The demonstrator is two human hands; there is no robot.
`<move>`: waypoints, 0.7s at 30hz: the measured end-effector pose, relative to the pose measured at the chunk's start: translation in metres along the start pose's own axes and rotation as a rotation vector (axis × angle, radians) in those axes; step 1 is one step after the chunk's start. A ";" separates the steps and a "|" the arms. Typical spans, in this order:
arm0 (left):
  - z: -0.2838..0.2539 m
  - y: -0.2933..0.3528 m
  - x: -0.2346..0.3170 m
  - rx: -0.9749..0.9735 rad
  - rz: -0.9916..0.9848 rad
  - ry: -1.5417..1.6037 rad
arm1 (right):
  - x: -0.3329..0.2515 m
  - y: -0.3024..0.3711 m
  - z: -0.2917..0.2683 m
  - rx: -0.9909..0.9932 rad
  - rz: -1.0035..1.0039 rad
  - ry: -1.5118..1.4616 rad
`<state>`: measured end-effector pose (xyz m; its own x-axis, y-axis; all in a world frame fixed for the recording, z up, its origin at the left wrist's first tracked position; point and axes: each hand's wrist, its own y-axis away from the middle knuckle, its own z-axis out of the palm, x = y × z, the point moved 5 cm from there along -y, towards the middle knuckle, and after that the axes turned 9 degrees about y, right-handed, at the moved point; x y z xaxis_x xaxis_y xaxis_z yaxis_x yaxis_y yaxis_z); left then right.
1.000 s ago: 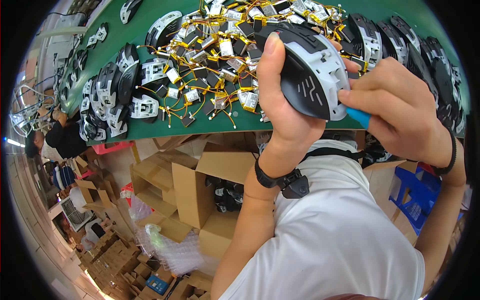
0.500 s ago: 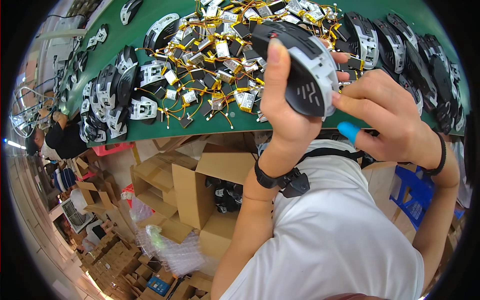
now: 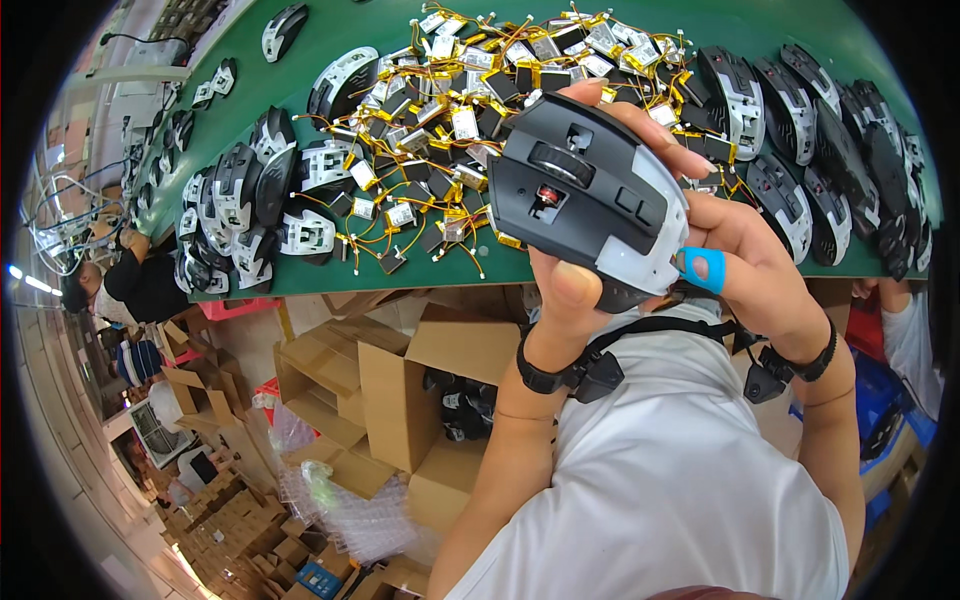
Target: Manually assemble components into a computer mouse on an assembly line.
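Observation:
A black and light-grey computer mouse (image 3: 590, 195) is held up above the table's near edge, its scroll wheel and top side showing. My left hand (image 3: 572, 300) wraps it from below, the thumb by the near side and the fingertips over the far edge. At the mouse's right, grey end, my right hand (image 3: 765, 265) pinches the edge; a blue finger cot (image 3: 703, 270) covers one of its fingers. The mouse partly hides the right fingertips. Behind it, a pile of small battery packs (image 3: 465, 125) with thin coloured leads spreads over the green table (image 3: 340, 275).
Mouse shells (image 3: 235, 190) stand in a cluster on the left; more mouse shells (image 3: 840, 150) line the right. Below the table edge is an open cardboard box (image 3: 390, 400) with dark parts inside. Bubble wrap (image 3: 350, 510) lies beside it. Another person (image 3: 130, 270) is at the far left.
The mouse has come lower and turned from its side to show its top. My right hand has moved down and left, its fingers now against the mouse's grey end.

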<state>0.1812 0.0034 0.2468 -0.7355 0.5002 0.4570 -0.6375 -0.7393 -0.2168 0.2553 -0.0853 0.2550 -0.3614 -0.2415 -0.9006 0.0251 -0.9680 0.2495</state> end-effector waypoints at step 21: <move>0.005 0.003 0.008 -0.205 0.069 -0.028 | 0.012 0.003 0.007 0.055 0.008 -0.052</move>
<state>0.1749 0.0030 0.2541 -0.7739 0.4367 0.4586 -0.6216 -0.6624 -0.4182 0.2443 -0.0904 0.2473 -0.4095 -0.2437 -0.8792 -0.0223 -0.9607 0.2767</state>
